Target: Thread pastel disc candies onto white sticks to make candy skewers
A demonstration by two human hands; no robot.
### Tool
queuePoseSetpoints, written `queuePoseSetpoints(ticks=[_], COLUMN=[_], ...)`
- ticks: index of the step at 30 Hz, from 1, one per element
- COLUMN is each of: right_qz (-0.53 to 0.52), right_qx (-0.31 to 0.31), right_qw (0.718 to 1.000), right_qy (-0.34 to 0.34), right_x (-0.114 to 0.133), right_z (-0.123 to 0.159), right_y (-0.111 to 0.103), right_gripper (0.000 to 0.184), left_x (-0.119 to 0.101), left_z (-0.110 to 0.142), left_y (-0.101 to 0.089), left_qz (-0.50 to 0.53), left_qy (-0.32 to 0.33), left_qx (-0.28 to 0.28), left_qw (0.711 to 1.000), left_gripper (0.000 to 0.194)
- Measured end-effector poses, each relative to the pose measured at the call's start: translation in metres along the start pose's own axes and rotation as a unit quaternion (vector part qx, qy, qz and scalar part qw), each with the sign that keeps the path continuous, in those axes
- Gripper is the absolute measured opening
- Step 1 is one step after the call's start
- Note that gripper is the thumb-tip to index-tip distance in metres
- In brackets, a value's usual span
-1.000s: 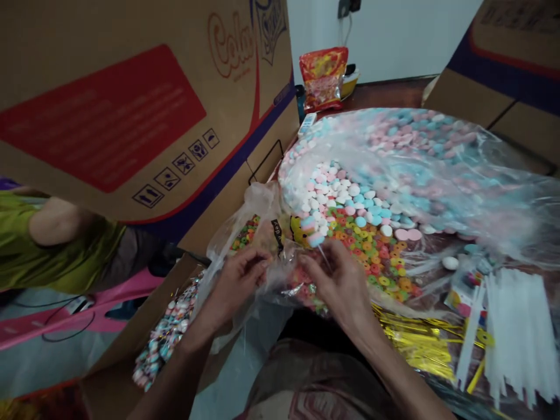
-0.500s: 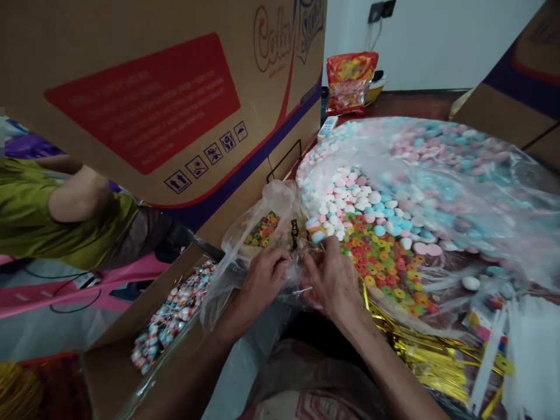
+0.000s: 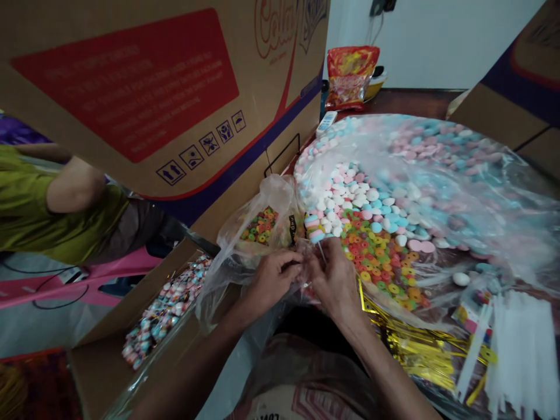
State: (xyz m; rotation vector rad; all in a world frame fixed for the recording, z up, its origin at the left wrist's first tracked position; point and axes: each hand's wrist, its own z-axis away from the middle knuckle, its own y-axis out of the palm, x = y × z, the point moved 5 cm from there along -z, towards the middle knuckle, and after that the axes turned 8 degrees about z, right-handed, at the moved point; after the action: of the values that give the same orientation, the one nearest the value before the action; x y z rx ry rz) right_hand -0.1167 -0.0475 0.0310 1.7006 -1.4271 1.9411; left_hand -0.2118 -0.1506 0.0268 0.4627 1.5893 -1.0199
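Observation:
Both hands meet low in the middle of the head view. My right hand (image 3: 335, 280) is closed around a thin white stick (image 3: 322, 252). Just above its fingers is a short stack of pink, blue and yellow candies (image 3: 314, 227), which seems to be on that stick. My left hand (image 3: 275, 274) has thumb and forefinger pinched together at thin clear plastic (image 3: 308, 256) between the hands; the fingertips' exact hold is hard to make out. Beside them lie a pile of colourful ring candies (image 3: 380, 262) and a heap of pink, white and blue candies (image 3: 350, 192).
A large cardboard box (image 3: 184, 87) stands at the left. Below it, an open carton (image 3: 100, 315) holds many wrapped candies (image 3: 168, 309). Gold twist ties (image 3: 420, 356) and white sticks (image 3: 520, 350) lie at the right. Another person's arm (image 3: 76, 184) shows at far left.
My left hand has moved slightly right, closer to my right hand. The right hand keeps its grip on the stick. The whole view has shifted a little.

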Motion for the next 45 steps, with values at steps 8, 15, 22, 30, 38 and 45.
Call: queuePoseSetpoints(ticks=[8,15,22,30,38,45], right_qz=[-0.247,-0.316,-0.321,-0.268,-0.285,-0.289], right_qx=[0.019,0.021,0.017,0.017,-0.038,-0.024], right_qw=[0.968,0.94,0.939,0.961,0.952,0.949], right_qy=[0.045,0.125,0.123,0.066,0.107,0.126], right_x=[0.001,-0.023,-0.026,-0.006,-0.032,-0.043], right_z=[-0.009,0.003,0.004,0.007,-0.002,0.004], right_y=[-0.049,-0.079,-0.077,-0.067,-0.086,-0.071], right_gripper=[0.018,0.023,0.025,0.018,0.022,0.021], left_x=[-0.03,-0.029,-0.035,-0.045,-0.065,-0.082], left_z=[-0.013,-0.011,-0.009,-0.024,-0.057,-0.028], left_y=[0.019,0.017,0.013,0.041,0.016,0.017], left_qz=[0.075,0.067,-0.056,-0.101,0.158,0.038], left_qy=[0.038,0.064,0.077,0.068,-0.004,0.1], left_qx=[0.13,0.146,0.028,0.067,0.127,0.169], left_qw=[0.988,0.985,0.995,0.99,0.979,0.98], left_gripper=[0.04,0.043,0.022,0.015,0.032,0.022])
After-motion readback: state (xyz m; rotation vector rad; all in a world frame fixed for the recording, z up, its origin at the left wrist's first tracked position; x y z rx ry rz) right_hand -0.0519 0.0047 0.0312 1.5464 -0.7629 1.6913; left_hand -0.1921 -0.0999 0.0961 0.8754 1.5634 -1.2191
